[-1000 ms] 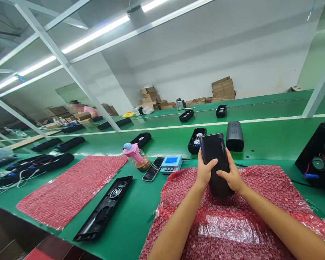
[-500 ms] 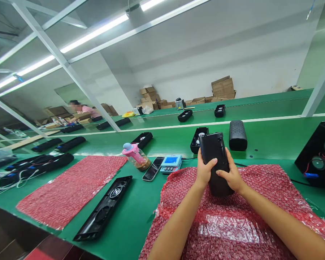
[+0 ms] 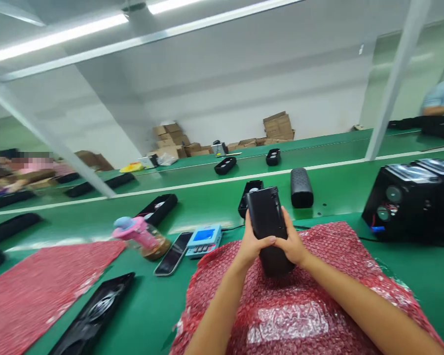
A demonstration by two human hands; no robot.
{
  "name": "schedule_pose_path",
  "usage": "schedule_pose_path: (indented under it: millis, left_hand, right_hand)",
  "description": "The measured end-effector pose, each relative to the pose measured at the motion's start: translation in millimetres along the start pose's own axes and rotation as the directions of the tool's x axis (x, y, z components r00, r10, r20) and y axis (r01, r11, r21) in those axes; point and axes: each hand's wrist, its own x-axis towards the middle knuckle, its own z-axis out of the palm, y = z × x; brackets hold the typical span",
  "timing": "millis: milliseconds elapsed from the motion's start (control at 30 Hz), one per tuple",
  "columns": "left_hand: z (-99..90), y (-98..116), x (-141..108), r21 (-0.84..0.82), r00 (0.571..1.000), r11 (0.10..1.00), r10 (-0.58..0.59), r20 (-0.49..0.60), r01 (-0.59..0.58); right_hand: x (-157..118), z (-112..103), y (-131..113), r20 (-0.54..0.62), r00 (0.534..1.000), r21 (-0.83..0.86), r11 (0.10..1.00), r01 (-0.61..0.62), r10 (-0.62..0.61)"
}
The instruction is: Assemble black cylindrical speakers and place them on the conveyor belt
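A black box-shaped speaker case is gripped between my two hands, tilted up over the red bubble wrap. My left hand wraps its left side and my right hand its right side. My thumbs meet across the near face, and the fingers behind are hidden. An open black case with round parts inside lies just behind it, partly covered. To the right of that stands a dark speaker with a perforated grille.
Left of the wrap are a blue device with a screen, a phone, a pink-topped bottle and a long black panel. Black speaker boxes stand right. Two people sit at the far sides.
The view has turned right, so the bench things sit further left and a second person shows at the right. My thumbs have come together on the speaker case, which stays held.
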Motion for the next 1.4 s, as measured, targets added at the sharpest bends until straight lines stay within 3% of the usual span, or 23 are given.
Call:
schedule_pose_path:
  millis: [133, 400, 1400]
  left_hand:
    - [-3.5, -4.0, 6.0, 0.041, 0.997, 0.998, -0.053, -0.056, 0.056]
    - [-1.9, 6.5, 6.7, 0.105, 0.995, 0.991, -0.082, -0.059, 0.088]
    - [-2.5, -5.0, -1.8, 0.019, 0.998, 0.998, -0.056, -0.037, 0.057]
  right_hand:
    - [4.8, 1.7, 0.3, -0.003, 1.0, 0.035, 0.999, -0.011, 0.011]
    - [6.9, 0.9, -2.3, -0.007, 1.0, 0.017, 1.0, -0.016, 0.016]
    - [-2.6, -0.6, -1.0, -0.006, 0.999, -0.001, 0.999, -0.054, 0.054]
